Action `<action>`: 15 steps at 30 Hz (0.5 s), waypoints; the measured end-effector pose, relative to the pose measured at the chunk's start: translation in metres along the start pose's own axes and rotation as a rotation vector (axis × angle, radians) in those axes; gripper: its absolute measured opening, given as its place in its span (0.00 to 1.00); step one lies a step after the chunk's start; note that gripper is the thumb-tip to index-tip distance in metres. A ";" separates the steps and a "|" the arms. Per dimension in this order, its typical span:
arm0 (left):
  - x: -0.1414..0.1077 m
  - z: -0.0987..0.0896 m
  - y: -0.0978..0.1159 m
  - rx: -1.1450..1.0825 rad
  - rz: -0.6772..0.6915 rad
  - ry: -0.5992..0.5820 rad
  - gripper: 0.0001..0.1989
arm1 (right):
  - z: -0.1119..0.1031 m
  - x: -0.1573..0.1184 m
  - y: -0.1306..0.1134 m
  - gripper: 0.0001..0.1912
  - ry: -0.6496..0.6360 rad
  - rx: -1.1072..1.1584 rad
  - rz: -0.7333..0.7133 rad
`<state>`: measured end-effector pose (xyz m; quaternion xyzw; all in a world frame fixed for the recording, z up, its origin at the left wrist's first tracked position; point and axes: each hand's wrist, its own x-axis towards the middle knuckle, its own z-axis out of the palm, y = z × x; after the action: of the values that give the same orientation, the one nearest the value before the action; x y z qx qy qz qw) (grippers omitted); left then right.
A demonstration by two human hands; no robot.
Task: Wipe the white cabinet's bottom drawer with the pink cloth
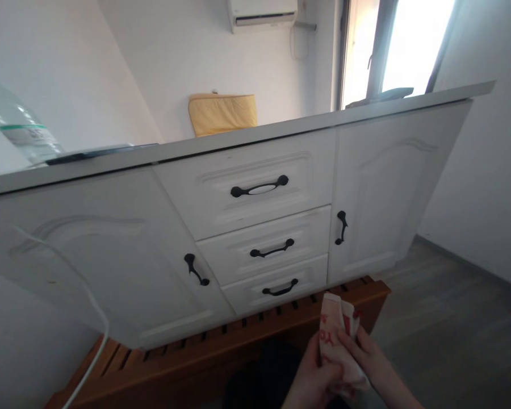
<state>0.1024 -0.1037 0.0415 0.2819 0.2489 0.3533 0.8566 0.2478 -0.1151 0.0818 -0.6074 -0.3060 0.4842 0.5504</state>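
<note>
A folded pale pink cloth (333,324) with red lettering is held low in front of me, over the front edge of the wooden bench. My left hand (315,372) grips it from the left, with the thumb lying across its lower part. On the other side, my right hand (366,355) has its fingers laid over the cloth and closed against it. Some red shows in the folds near the right fingers. What exactly the cloth is cannot be made out, and its underside is hidden by my hands.
A white cabinet (264,221) with black handles stands on a slatted wooden bench (187,352). On its top are a plastic bottle (23,128), a flat dark object (102,152) and another dark item (383,97). A white cable (96,304) hangs at left. A yellow chair back (223,113) rises behind.
</note>
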 end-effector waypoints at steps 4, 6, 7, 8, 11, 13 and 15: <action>-0.005 -0.004 0.010 -0.022 -0.075 0.036 0.43 | -0.030 0.023 0.012 0.28 -0.032 -0.284 -0.118; -0.006 -0.007 0.016 -0.067 -0.068 0.066 0.44 | -0.048 0.031 0.021 0.32 0.012 -0.339 -0.219; -0.007 -0.007 0.021 -0.080 -0.070 0.064 0.44 | -0.056 0.032 0.024 0.35 0.032 -0.404 -0.310; -0.008 -0.007 0.027 -0.083 -0.073 0.058 0.44 | -0.062 0.031 0.027 0.37 0.035 -0.505 -0.419; -0.013 0.001 0.049 -0.034 -0.106 0.011 0.44 | -0.071 0.019 0.028 0.44 -0.124 -0.900 -0.725; -0.017 0.009 0.061 0.009 -0.153 -0.042 0.42 | -0.066 0.011 0.023 0.44 -0.254 -1.038 -0.831; -0.019 0.016 0.068 0.037 -0.206 -0.111 0.38 | -0.058 0.008 0.015 0.41 -0.338 -1.063 -0.883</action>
<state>0.0684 -0.0826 0.1023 0.2895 0.2352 0.2429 0.8955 0.3014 -0.1325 0.0614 -0.5294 -0.7995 0.0888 0.2696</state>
